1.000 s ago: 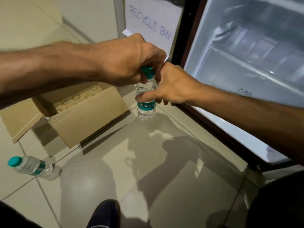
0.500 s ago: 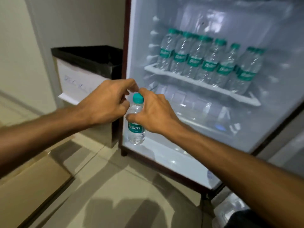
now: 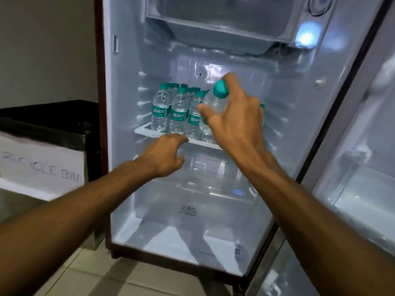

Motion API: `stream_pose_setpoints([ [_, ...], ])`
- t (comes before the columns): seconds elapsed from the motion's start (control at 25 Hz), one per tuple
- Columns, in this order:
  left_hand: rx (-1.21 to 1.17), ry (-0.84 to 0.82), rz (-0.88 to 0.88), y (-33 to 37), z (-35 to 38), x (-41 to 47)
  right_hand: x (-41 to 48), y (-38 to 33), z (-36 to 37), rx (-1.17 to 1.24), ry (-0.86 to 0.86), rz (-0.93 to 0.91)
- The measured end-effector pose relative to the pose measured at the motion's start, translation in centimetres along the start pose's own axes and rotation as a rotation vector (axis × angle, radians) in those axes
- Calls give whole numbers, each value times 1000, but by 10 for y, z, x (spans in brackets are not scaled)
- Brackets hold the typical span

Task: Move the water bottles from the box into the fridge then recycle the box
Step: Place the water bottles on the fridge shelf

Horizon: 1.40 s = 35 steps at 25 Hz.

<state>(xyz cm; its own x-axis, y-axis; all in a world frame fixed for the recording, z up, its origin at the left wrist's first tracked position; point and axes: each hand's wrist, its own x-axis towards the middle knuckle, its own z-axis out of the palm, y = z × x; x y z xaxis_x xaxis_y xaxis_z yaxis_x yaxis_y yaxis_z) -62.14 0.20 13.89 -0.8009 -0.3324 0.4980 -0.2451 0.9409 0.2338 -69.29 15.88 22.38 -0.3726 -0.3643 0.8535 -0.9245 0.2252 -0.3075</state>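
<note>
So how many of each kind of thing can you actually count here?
Hands: 2 (left hand, right hand)
Held water bottle: 1
Shelf bottles with label showing: 3; those behind uncountable
Fridge: 1
Recycle bin: 1
Total: 8

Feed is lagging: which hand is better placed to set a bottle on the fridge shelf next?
Right. The right hand grips the clear plastic teal-capped bottle, tilted, near the standing bottles on the white fridge shelf. The left hand holds nothing, just below the shelf edge.
</note>
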Motion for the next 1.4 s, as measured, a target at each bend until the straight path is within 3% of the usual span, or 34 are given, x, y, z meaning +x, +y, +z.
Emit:
stream_pose_setpoints([
  [0.16, 2, -131, 15, 15, 22, 41, 32, 23, 5, -44, 183, -76],
  [0.32, 90, -243, -26, 21, 41, 65, 54, 48, 29, -54, 220, -106],
  [0.56, 194, -214, -14, 9, 67, 77, 105, 84, 56, -218, 72, -16],
  [0.88, 145, -88, 51, 3, 66, 88, 187, 147, 93, -195, 35, 249],
  [0.96, 211, -81, 64, 5, 62, 94, 203, 162, 100, -198, -52, 332],
  [1.12, 322, -7, 95, 6, 61, 99, 233, 190, 103, -371, -163, 327],
  [1.4, 281, 114, 124, -2, 75, 99, 264, 224, 131, -502, -422, 368],
])
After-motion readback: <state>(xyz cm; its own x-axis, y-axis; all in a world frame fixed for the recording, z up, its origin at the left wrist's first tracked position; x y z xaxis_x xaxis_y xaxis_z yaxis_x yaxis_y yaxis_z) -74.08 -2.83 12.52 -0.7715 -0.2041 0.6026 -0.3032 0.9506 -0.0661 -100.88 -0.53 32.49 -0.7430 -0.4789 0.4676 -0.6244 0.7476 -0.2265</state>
